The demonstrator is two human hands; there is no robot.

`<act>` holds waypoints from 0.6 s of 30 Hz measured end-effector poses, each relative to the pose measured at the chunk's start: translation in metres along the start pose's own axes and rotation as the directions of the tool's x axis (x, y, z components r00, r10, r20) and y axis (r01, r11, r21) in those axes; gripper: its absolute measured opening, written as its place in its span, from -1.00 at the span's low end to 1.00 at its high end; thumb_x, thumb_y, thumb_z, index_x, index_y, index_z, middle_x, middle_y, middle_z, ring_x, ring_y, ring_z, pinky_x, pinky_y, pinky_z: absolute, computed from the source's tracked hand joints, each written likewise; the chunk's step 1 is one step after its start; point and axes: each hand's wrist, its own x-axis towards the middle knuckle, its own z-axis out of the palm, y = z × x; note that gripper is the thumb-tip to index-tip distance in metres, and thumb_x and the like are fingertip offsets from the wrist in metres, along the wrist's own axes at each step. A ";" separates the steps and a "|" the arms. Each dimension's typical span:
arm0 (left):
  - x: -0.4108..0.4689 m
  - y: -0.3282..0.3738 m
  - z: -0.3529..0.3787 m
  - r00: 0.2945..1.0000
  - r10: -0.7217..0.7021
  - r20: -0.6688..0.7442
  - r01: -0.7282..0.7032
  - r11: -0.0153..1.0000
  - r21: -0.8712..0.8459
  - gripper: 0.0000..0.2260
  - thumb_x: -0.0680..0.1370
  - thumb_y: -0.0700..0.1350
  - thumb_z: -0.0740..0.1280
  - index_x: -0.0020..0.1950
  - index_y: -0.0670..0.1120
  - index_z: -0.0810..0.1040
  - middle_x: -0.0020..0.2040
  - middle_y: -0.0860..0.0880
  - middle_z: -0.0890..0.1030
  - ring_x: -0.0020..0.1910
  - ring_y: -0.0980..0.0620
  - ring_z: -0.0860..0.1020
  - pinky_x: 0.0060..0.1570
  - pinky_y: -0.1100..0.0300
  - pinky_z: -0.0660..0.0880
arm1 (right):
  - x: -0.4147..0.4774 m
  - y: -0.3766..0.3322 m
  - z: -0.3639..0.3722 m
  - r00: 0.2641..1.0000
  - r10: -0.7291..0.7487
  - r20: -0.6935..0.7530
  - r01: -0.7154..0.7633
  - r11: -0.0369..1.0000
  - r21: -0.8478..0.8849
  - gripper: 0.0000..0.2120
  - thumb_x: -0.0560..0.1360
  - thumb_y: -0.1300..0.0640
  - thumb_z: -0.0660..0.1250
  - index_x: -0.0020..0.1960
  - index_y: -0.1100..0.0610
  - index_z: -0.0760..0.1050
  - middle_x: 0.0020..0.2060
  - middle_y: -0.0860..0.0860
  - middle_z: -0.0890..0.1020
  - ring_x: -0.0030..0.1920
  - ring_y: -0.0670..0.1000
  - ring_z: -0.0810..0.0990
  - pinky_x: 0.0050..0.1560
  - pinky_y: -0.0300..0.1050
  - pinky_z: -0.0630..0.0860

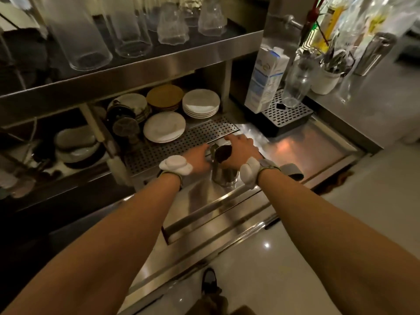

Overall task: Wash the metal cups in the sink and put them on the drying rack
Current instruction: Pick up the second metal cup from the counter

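1. Upper cup [223, 153]: metal, at the centre of the frame. Its dark mouth tilts toward the camera, and it sits between the two hands, directly above a second cup.
2. Lower cup [225, 177]: metal, upright on the steel worktop [204, 201], just below the rack's near edge. Whether the upper cup is nested in it cannot be told.
3. Right hand [241, 148]: it comes over the upper cup from the right, with fingers curled round its far side, and holds it.
4. Left hand [197, 159]: its fingertips meet the cup's left rim. Whether they pinch it or only steady it cannot be told.
5. Drying rack [181, 142]: a perforated steel tray running from centre to centre left. White plates [164, 127] stand along its far side, and the near strip is bare.
6. Step in hand, as judged: the upper cup is being taken off the lower one, for rinsing or racking.
7. Method advised:
   - Steady the lower cup with the left hand and lift the upper cup straight up, since wet steel slips and nested cups bind.
   - Rack each cup mouth down on the bare near strip, short of the plates.
8. Risk: a tall, narrow cup topples easily if it is set half over the tray's edge.
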 end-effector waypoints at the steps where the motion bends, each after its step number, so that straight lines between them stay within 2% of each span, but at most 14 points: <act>1: 0.004 0.002 0.002 1.000 0.014 -0.005 -0.014 1.000 -0.012 -0.63 0.55 -0.14 0.31 0.35 -0.16 0.44 0.27 -0.19 0.54 0.26 -0.17 0.51 0.21 0.09 0.41 | 0.007 0.005 0.003 1.000 0.016 0.022 -0.016 1.000 0.008 -0.11 0.24 -0.09 0.52 0.47 -0.03 0.18 0.39 0.12 0.33 0.38 0.21 0.32 0.30 0.17 0.41; 3: 0.014 0.001 0.006 1.000 0.026 -0.010 -0.026 1.000 -0.016 -0.60 0.53 -0.17 0.31 0.37 -0.15 0.41 0.29 -0.17 0.53 0.28 -0.16 0.50 0.23 0.09 0.40 | 0.019 0.012 0.010 0.997 0.032 0.066 -0.035 0.999 0.042 0.00 0.16 -0.13 0.56 0.47 -0.01 0.16 0.37 0.12 0.36 0.35 0.21 0.38 0.27 0.15 0.45; 5: 0.024 -0.002 0.012 0.999 0.034 -0.006 -0.034 0.999 -0.010 -0.59 0.51 -0.15 0.34 0.35 -0.11 0.42 0.27 -0.15 0.54 0.27 -0.14 0.51 0.23 0.08 0.41 | 0.029 0.014 0.020 0.996 0.032 0.083 -0.036 0.998 0.045 0.01 0.11 -0.17 0.55 0.45 0.01 0.18 0.30 0.12 0.44 0.27 0.19 0.47 0.21 0.11 0.50; 8: 0.031 -0.005 0.022 0.999 -0.046 0.024 0.048 0.995 -0.092 -0.52 0.48 -0.17 0.37 0.39 -0.08 0.37 0.27 -0.15 0.54 0.25 -0.15 0.52 0.20 0.08 0.45 | 0.041 0.011 0.030 0.993 -0.019 0.117 0.018 1.000 0.008 -0.16 0.15 -0.13 0.54 0.34 0.07 0.30 0.17 0.10 0.52 0.10 0.15 0.56 0.03 0.01 0.56; 11: 0.025 -0.008 0.026 0.994 -0.088 0.057 0.097 0.980 -0.174 -0.28 0.45 -0.18 0.42 0.52 -0.11 0.13 0.35 -0.13 0.48 0.32 -0.11 0.48 0.18 0.16 0.41 | 0.043 0.004 0.028 0.991 -0.055 0.119 0.055 0.998 -0.002 -0.32 0.16 -0.16 0.52 0.17 0.11 0.40 0.06 0.08 0.57 -0.06 0.10 0.59 -0.14 -0.09 0.54; 14: 0.009 -0.015 0.025 0.985 -0.169 0.034 0.172 0.954 -0.245 -0.09 0.39 -0.18 0.50 0.53 -0.14 -0.05 0.37 -0.13 0.45 0.31 -0.12 0.47 0.12 0.15 0.42 | 0.040 -0.011 0.020 0.988 -0.102 0.116 0.091 0.991 0.093 -0.21 0.18 -0.20 0.50 0.26 0.17 0.35 0.11 0.12 0.54 0.06 0.14 0.57 -0.03 -0.05 0.55; 16: -0.006 -0.022 0.022 0.975 -0.222 -0.032 0.198 0.920 -0.337 -0.07 0.34 -0.15 0.55 0.51 -0.14 0.01 0.37 -0.10 0.43 0.28 -0.09 0.48 0.09 0.19 0.40 | 0.035 -0.030 0.014 0.988 -0.129 0.080 0.117 0.983 0.142 -0.17 0.20 -0.22 0.48 0.29 0.20 0.30 0.12 0.15 0.54 0.10 0.17 0.56 -0.02 -0.04 0.54; 18: -0.030 -0.026 0.019 0.953 -0.248 -0.171 0.148 0.880 -0.451 -0.09 0.29 -0.12 0.59 0.49 -0.12 0.12 0.37 -0.09 0.43 0.30 -0.07 0.47 0.18 0.15 0.43 | 0.026 -0.053 0.010 0.985 -0.162 0.065 0.150 0.976 0.160 -0.17 0.21 -0.23 0.47 0.28 0.22 0.29 0.10 0.14 0.54 0.09 0.17 0.56 -0.06 -0.07 0.51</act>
